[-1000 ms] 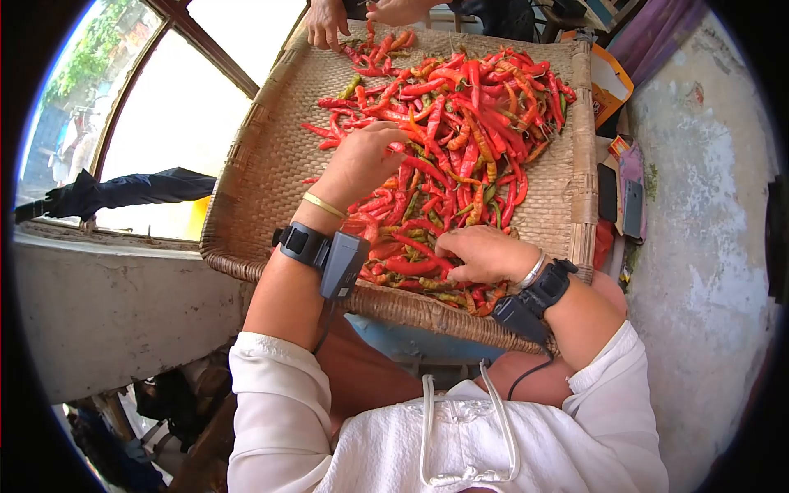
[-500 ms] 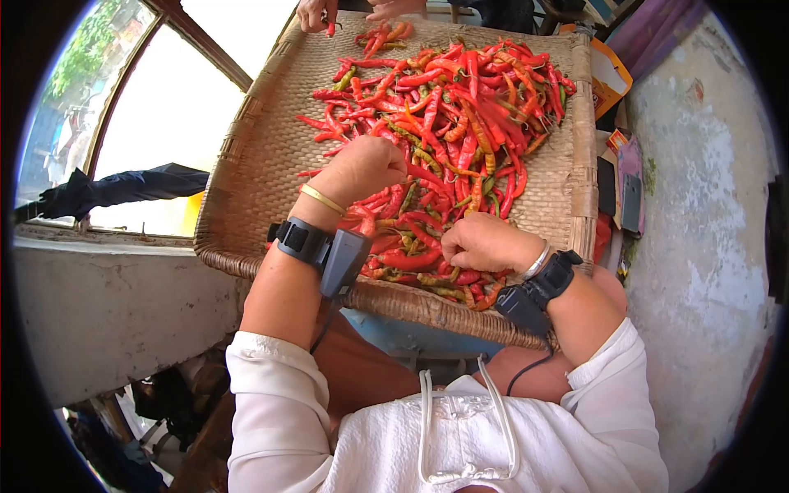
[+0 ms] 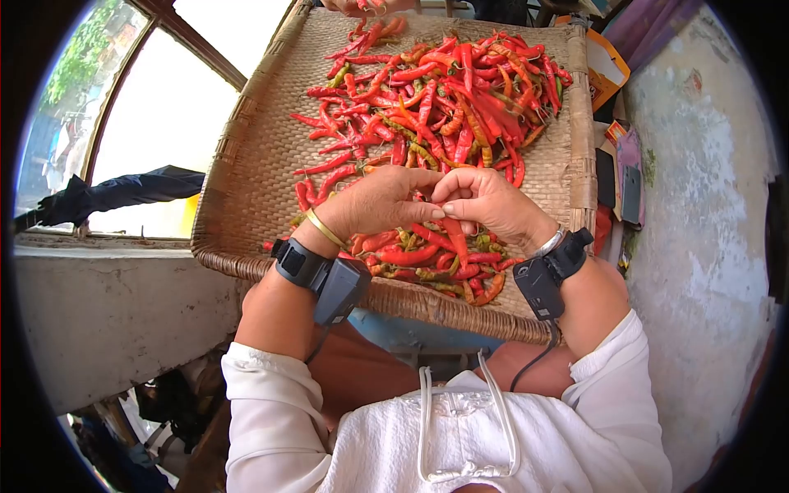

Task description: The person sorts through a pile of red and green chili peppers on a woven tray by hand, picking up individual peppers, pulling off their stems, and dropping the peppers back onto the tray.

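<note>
From my end, both hands were together over the near part of the woven tray (image 3: 567, 197). The red pepper (image 3: 456, 236) was at the fingertips, its long axis running roughly toward the wearer: upper end up at the thumbs, body pointing down to the near rim. It lay just on the near side of the right hand (image 3: 498, 205), which was the nearer of the two, thumb and fingers closed on the pepper's upper end. The left hand (image 3: 380, 200) came in from the other side, thumb and index reaching that same end. I couldn't tell whether its pads were clamped on anything.

The main pepper pile (image 3: 460, 90) sat beyond the hands; a smaller near patch (image 3: 411, 256) lay below them, short of the near rim.

Hard to read: the pepper's upper end and any stem were covered by the fingers, and the contact between thumbs was too small to resolve. Peppers directly under both palms were hidden. At the far edge, a co-worker's hands (image 3: 393, 6) were cut off by the frame, blurred, with red peppers by them.
</note>
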Motion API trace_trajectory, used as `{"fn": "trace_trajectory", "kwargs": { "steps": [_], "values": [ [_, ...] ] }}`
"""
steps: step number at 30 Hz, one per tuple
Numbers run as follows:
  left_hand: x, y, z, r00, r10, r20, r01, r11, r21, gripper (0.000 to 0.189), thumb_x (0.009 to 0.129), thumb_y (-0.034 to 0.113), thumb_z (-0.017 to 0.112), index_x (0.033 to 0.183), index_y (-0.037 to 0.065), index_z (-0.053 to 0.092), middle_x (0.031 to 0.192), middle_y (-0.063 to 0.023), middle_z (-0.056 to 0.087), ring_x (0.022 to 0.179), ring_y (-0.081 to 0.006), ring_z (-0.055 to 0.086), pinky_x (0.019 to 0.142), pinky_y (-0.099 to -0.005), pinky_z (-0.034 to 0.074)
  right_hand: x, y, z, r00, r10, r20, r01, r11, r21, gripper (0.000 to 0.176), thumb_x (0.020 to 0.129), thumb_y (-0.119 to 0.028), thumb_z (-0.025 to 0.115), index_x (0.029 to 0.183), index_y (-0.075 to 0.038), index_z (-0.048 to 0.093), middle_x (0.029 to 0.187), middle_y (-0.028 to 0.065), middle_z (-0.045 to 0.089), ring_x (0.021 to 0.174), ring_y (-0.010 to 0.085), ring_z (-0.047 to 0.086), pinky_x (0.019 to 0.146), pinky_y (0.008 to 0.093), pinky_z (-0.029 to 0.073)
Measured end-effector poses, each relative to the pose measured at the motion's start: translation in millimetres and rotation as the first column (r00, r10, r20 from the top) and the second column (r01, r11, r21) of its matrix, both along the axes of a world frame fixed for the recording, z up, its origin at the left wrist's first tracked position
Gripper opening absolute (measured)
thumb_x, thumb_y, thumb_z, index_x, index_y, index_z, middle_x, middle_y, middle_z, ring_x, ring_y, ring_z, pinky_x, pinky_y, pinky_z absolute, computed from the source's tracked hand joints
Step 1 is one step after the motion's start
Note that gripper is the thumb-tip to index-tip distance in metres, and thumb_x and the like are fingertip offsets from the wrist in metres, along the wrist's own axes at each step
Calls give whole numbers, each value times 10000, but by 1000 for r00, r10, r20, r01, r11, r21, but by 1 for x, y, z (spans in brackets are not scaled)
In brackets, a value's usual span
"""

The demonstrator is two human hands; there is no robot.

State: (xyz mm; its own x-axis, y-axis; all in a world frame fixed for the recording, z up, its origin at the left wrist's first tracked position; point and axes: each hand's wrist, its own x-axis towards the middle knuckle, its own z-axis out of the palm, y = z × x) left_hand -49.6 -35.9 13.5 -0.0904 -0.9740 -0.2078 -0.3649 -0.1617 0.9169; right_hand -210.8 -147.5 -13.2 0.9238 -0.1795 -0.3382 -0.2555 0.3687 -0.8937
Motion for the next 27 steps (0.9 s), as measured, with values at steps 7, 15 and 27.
{"fn": "trace_trajectory", "kwargs": {
  "steps": [7,15,27],
  "values": [
    [5,1,2,998,42,38,-47,986,160,185,821,185,592,876,9,607,594,24,519,548,-36,473,486,-204,403,1,-4,-8,974,-227,-7,226,970,-92,101,817,-62,536,905,-21,563,697,3,571,497,28,474,442,156,385],
    [57,-3,-2,729,648,-220,-679,723,-123,353,856,254,546,1058,-36,539,773,-28,589,566,-45,504,518,-198,432,1,-1,-13,995,13,-99,-55,899,-435,154,800,-141,550,866,-11,598,685,29,577,597,116,555,536,252,439],
    [3,1,-51,824,-235,516,249,968,42,295,677,144,611,968,95,624,806,-140,616,756,-300,587,702,-374,461,-10,18,-20,773,417,-478,-599,235,-766,185,705,-184,620,873,-111,642,875,106,555,885,283,544,742,385,430]
  ]
}}
